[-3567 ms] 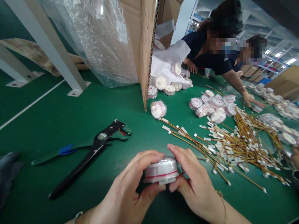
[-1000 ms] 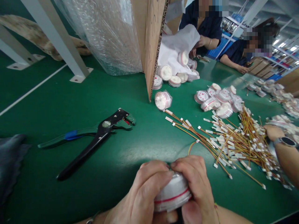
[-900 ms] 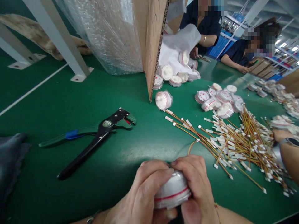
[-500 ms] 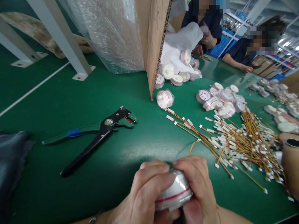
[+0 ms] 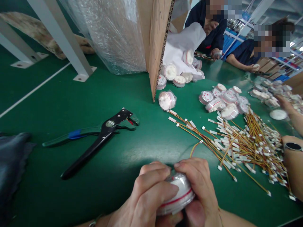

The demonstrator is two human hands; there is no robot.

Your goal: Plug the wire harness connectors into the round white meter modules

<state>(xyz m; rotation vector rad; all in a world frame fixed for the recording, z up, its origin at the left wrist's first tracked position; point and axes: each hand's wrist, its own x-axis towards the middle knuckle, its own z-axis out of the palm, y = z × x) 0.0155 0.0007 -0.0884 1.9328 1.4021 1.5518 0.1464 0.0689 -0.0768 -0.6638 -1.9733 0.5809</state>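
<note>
Both my hands grip one round white part with a red stripe (image 5: pixel 176 195), wrapped in clear film, low in the middle of the view. My left hand (image 5: pixel 144 198) curls over its left side. My right hand (image 5: pixel 201 189) wraps its right side, fingers bent across the top. A thin yellow-red wire (image 5: pixel 194 147) loops on the table just beyond my fingers. A big heap of such wires with white plugs (image 5: pixel 241 142) lies to the right.
A black wire-stripping plier with blue-green handles (image 5: pixel 94 138) lies at left on the green table (image 5: pixel 71 104). An upright cardboard sheet (image 5: pixel 156 41), bubble wrap (image 5: pixel 109 31) and piles of wrapped round parts (image 5: pixel 224 101) stand behind. Other people work at back; someone's forearm with a watch (image 5: pixel 293 154) reaches in at right.
My hands have kept their grip on the round part, turning it slightly. The person's forearm at right has shifted, and the people at the back have moved their hands.
</note>
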